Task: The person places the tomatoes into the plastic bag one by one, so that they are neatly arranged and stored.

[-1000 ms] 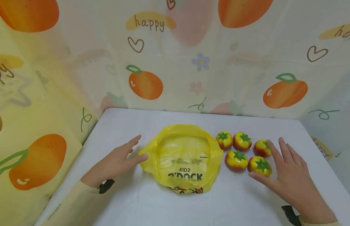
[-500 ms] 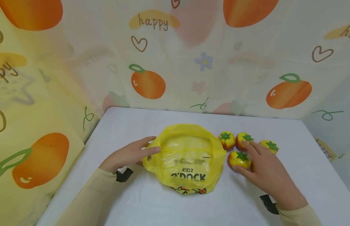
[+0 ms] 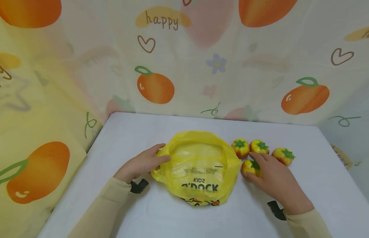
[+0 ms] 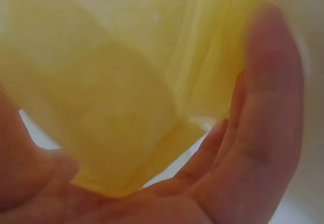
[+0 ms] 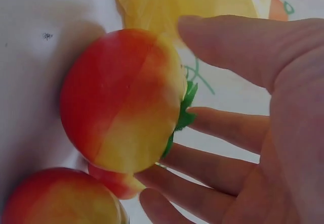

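My left hand (image 3: 142,164) is at the left side of a yellow plastic bag (image 3: 199,195) whose mouth gapes upward. The thumb overlaps the near rim, and the left wrist view shows the yellow film (image 4: 116,107) between thumb and spread fingers. Over the toy fruits on the right, my right hand (image 3: 278,181) reaches with parted fingers around a red-and-yellow fruit (image 5: 121,102) with a green leafy top. Its thumb stands apart from that fruit in the right wrist view. One front fruit (image 3: 249,168) shows beside the thumb; another behind the hand is hidden in the head view.
Behind the right hand are more such fruits: one by the bag (image 3: 240,148), one in the middle (image 3: 258,146) and one at the right (image 3: 282,156). All rest on a white-covered table (image 3: 184,223). A printed curtain (image 3: 247,86) hangs along the back.
My left hand has moved right, up to the bag's side. My right hand has moved left and over the front fruits, covering one. The bag and fruits stay where they were.
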Motion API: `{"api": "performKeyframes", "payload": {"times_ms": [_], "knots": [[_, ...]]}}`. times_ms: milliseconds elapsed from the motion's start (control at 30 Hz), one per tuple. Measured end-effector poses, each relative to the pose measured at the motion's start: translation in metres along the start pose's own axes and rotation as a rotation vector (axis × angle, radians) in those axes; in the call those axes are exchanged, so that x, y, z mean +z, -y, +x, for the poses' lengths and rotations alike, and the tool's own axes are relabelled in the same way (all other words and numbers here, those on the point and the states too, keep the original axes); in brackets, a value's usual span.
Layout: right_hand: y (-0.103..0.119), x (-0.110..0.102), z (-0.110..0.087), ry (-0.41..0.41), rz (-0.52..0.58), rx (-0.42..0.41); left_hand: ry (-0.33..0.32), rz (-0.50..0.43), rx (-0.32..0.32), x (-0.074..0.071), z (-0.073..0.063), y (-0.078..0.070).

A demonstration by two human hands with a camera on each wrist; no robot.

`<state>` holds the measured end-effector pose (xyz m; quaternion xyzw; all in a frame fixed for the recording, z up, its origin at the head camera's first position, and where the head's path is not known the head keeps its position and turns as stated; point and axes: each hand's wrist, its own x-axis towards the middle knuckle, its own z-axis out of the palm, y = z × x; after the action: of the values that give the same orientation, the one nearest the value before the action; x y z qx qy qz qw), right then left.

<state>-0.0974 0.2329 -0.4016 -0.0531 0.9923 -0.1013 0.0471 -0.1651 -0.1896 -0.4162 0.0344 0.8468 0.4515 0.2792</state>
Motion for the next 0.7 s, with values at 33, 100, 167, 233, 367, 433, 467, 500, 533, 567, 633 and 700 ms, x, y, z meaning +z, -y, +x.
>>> {"api": "performKeyframes", "payload": {"times_ms": [33,100,167,233,367,433,467,500,533,567,633,700], "knots": [[0.0001,0.0012,0.0007,0.011,0.001,0.004,-0.007,-0.003,-0.010,0.0012,-0.0003,0.0003],[0.0000,0.0041,0.0018,0.032,0.005,0.009,-0.015,-0.006,-0.017,0.0036,-0.0002,0.0015],[0.0004,0.0067,0.0032,0.045,0.002,0.010,-0.019,-0.007,-0.008,0.0054,0.0002,0.0031],[0.0013,0.0084,0.0042,0.050,-0.004,0.012,-0.024,-0.004,0.010,0.0062,0.0010,0.0043],[0.0037,0.0090,0.0050,0.086,-0.009,0.038,-0.004,-0.018,0.053,0.0050,0.0044,0.0068],[0.0044,0.0086,0.0047,0.106,-0.011,0.056,0.010,-0.027,0.069,0.0041,0.0060,0.0076],[0.0046,0.0085,0.0045,0.113,-0.014,0.063,0.015,-0.029,0.074,0.0036,0.0068,0.0081],[0.0050,0.0083,0.0044,0.119,-0.016,0.069,0.018,-0.032,0.079,0.0031,0.0077,0.0086],[0.0052,0.0081,0.0044,0.123,-0.021,0.072,0.020,-0.031,0.081,0.0026,0.0078,0.0086],[0.0053,0.0076,0.0045,0.124,-0.027,0.071,0.021,-0.027,0.084,0.0019,0.0074,0.0085],[0.0059,0.0067,0.0051,0.121,-0.034,0.066,0.023,-0.023,0.091,0.0002,0.0066,0.0088],[0.0068,0.0055,0.0058,0.116,-0.036,0.057,0.025,-0.017,0.096,-0.0021,0.0058,0.0086]]}}
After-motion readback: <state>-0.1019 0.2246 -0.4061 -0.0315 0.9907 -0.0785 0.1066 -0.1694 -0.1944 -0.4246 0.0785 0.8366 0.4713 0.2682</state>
